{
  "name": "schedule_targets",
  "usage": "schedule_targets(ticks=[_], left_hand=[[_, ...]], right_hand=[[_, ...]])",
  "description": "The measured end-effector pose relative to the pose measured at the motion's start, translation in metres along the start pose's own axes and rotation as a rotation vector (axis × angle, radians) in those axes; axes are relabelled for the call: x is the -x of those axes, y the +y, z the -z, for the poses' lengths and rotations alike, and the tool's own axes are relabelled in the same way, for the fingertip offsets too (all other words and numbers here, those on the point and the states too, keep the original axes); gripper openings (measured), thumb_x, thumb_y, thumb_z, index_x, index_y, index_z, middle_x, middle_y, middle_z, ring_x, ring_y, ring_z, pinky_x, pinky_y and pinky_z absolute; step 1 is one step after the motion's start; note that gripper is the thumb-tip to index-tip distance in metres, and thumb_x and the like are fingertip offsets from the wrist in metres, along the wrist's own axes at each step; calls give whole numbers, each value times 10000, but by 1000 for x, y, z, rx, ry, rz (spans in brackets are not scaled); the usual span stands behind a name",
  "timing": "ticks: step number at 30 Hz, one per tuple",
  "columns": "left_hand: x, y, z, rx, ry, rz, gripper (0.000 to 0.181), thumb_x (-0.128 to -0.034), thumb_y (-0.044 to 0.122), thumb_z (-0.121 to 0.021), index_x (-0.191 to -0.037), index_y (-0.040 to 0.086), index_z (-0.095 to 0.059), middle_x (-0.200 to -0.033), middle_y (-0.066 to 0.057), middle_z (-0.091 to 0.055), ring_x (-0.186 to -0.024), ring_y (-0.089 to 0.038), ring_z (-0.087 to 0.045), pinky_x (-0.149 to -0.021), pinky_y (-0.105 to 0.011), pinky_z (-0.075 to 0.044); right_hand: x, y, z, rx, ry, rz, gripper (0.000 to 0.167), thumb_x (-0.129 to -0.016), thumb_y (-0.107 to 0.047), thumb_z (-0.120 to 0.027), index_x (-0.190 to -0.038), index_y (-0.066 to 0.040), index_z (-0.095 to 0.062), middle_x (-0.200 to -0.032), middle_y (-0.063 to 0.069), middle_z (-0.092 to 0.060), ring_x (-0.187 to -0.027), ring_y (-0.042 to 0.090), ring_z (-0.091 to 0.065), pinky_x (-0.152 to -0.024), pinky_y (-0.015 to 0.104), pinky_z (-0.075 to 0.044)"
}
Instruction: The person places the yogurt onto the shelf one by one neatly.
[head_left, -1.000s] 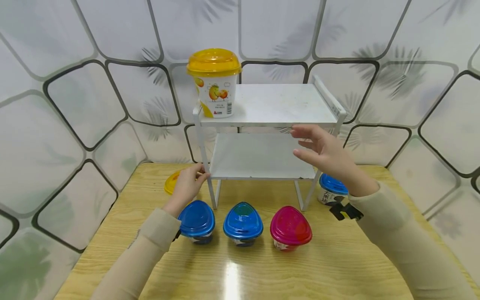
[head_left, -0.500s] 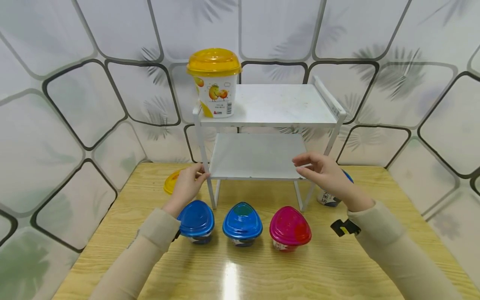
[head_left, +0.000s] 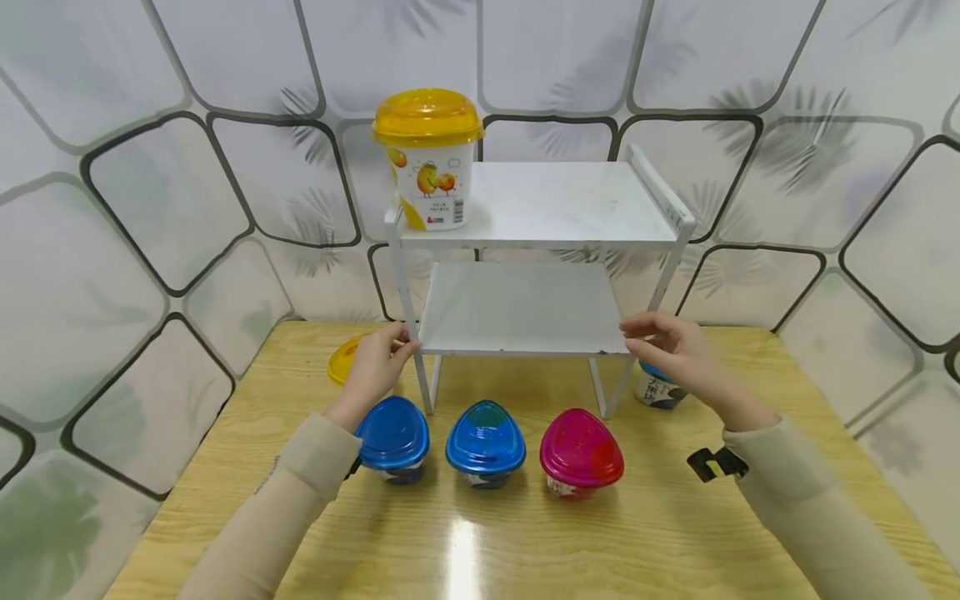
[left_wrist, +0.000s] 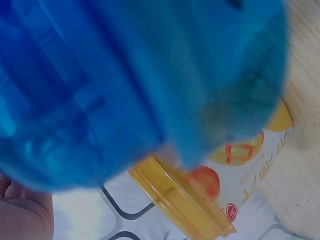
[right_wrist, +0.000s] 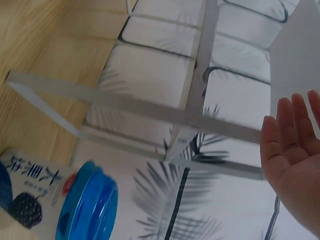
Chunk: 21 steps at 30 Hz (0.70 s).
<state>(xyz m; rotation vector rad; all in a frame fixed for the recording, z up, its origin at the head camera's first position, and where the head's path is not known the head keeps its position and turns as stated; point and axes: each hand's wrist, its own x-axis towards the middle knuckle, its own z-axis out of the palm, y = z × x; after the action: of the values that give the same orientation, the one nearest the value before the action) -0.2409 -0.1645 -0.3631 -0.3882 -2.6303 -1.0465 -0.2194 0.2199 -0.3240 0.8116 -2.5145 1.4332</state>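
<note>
A white two-tier shelf rack (head_left: pixel 525 304) stands at the back of the table. My left hand (head_left: pixel 375 367) pinches its left front leg near the lower tier; in the left wrist view only part of that hand (left_wrist: pixel 25 212) shows. My right hand (head_left: pixel 678 354) is at the right front leg, covering part of it, its fingers slightly bent. In the right wrist view the fingers of this hand (right_wrist: pixel 295 150) are fairly straight beside the leg (right_wrist: pixel 225 125); contact is unclear. A yellow-lidded cup (head_left: pixel 431 167) stands on the left of the top tier.
Two blue-lidded cups (head_left: pixel 485 442) and a pink-lidded cup (head_left: pixel 581 454) stand in a row before the rack. Behind my left hand is another yellow lid (head_left: pixel 343 360). A blue-lidded cup (head_left: pixel 660 387) stands by the right leg, partly behind my right hand.
My right hand has come down from the upper tier's height to the lower tier's right front corner, shifting right at the end. My left hand stays on the left leg.
</note>
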Motion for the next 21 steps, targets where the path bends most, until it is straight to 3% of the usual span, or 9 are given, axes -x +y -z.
schedule_targets(ticks=[3,11,18,21], left_hand=[[-1,0,-1,10,-4,-4,57,-860,88,-570,-867,32,-577,-882,-125,-614,-820,-291,-600,-710,-401,-505],[2,-4,2,7,7,15,72,-860,80,-566,-902,24,-583,-893,-130,-610,-828,-302,-602,-718,-413,-501],[1,1,2,4,-4,9,76,-862,84,-565,-905,23,-585,-894,-133,-611,-831,-303,-603,-719,-415,-501],[2,1,1,6,-8,10,84,-863,84,-564,-913,21,-590,-892,-132,-613,-831,-301,-602,-721,-414,-500]], right_hand=[[7,6,10,33,18,-46,251,-887,-85,-529,-1095,55,-527,-1065,79,-557,-882,68,-544,-715,164,-461],[25,32,29,158,22,-173,343,-901,-189,-522,-1166,26,-486,-1125,192,-496,-934,23,-479,-785,220,-424],[44,61,49,132,-1,-286,526,-905,-228,-514,-1296,68,-327,-1278,268,-342,-1118,389,-349,-863,549,-332],[50,69,55,116,-32,-337,620,-898,-235,-526,-1348,66,-224,-1324,302,-260,-1153,466,-288,-870,591,-303]])
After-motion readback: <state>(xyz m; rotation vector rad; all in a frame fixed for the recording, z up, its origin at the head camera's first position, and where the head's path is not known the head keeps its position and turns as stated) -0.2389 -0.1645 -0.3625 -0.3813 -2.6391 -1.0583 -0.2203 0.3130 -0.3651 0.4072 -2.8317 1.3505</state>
